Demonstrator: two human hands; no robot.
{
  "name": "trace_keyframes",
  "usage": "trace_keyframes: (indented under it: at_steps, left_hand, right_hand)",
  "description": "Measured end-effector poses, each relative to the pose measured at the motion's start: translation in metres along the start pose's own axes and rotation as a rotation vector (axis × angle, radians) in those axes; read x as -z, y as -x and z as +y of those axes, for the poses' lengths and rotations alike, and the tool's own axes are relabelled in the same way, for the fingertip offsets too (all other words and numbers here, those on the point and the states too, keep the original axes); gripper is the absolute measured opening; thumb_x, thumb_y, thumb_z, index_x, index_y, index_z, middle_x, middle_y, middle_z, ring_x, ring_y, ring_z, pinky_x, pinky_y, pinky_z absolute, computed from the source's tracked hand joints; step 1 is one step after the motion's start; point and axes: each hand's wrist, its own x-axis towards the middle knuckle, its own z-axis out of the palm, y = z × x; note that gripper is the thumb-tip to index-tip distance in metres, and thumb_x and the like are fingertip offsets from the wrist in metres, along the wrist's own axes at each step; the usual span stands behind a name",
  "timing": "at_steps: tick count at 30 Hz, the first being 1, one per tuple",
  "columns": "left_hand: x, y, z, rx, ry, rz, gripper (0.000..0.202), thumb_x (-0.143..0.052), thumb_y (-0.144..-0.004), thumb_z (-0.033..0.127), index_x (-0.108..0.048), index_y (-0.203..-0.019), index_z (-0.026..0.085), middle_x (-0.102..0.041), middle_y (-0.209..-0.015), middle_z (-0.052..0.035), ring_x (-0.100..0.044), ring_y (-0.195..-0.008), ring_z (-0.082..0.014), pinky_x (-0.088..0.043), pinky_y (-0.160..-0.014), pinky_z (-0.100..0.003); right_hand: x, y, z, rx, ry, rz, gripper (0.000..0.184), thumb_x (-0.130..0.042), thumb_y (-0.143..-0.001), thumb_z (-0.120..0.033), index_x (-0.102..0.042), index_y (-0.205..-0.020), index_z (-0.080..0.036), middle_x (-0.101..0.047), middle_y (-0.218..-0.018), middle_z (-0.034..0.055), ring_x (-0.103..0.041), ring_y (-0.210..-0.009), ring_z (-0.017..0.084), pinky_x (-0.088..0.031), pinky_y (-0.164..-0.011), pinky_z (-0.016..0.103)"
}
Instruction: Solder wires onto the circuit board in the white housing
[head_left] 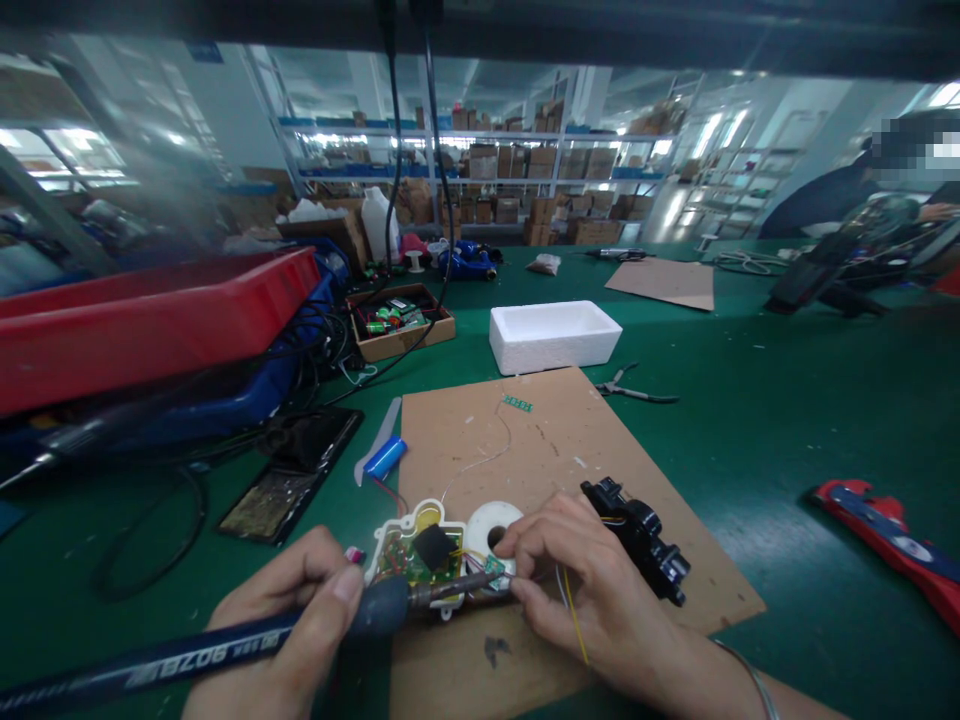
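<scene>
My left hand (300,620) grips a soldering iron (247,640) by its dark blue handle. The iron's tip reaches a small green circuit board (495,572) lying over a white solder spool (491,520). With thumb and forefinger pinched, my right hand (592,570) holds a thin wire (512,576) at that board; its end is partly hidden. Left of the spool lies a white-framed assembly with a green circuit board (390,550) and a black pad. A yellow wire (576,620) hangs below my right hand. Beside that hand rests a black plastic housing (645,540).
A cardboard sheet (450,430) covers the bench's middle, with a blue battery (386,458) at its left edge. Beyond stand a white foam box (555,335) and a carton of parts (401,335). Pliers (637,388) lie right; a red bin (150,320) stands left.
</scene>
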Motion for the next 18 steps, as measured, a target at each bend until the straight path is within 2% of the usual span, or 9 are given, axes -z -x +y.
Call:
trace_keyframes:
  at_steps: [5, 13, 18]
  left_hand:
    - [-0.0010, -0.0004, 0.0023, 0.109, 0.086, -0.020, 0.047, -0.061, -0.073, 0.060, -0.044, -0.058, 0.019, -0.030, -0.055, 0.0035, -0.024, -0.052, -0.0112, -0.020, -0.048, -0.025]
    - [0.0051, -0.0047, -0.0034, 0.108, 0.060, -0.055, 0.046, -0.061, -0.073, 0.059, -0.045, -0.059, 0.018, -0.034, -0.055, 0.0030, -0.026, -0.052, -0.0104, -0.024, -0.046, -0.021]
    - [0.0076, -0.0079, -0.0070, 0.111, 0.051, -0.093, 0.044, -0.061, -0.074, 0.058, -0.046, -0.060, 0.019, -0.035, -0.056, 0.0029, -0.032, -0.052, -0.0106, -0.033, -0.048, -0.020]
  right_hand:
    - [0.0013, 0.0010, 0.0012, 0.003, 0.007, -0.029, 0.018, -0.061, -0.069, -0.006, -0.052, -0.075, -0.021, -0.066, -0.088, -0.0050, -0.057, -0.084, 0.015, -0.034, -0.079, 0.034]
    - [0.0038, 0.0004, 0.0024, -0.004, 0.018, -0.076, 0.016, -0.060, -0.074, -0.009, -0.051, -0.078, -0.022, -0.066, -0.091, -0.0046, -0.055, -0.085, 0.016, -0.034, -0.076, 0.034]
    - [0.0079, -0.0007, 0.0008, 0.015, 0.028, -0.104, 0.014, -0.057, -0.077, -0.010, -0.050, -0.080, -0.022, -0.065, -0.090, -0.0045, -0.053, -0.085, 0.016, -0.035, -0.075, 0.033]
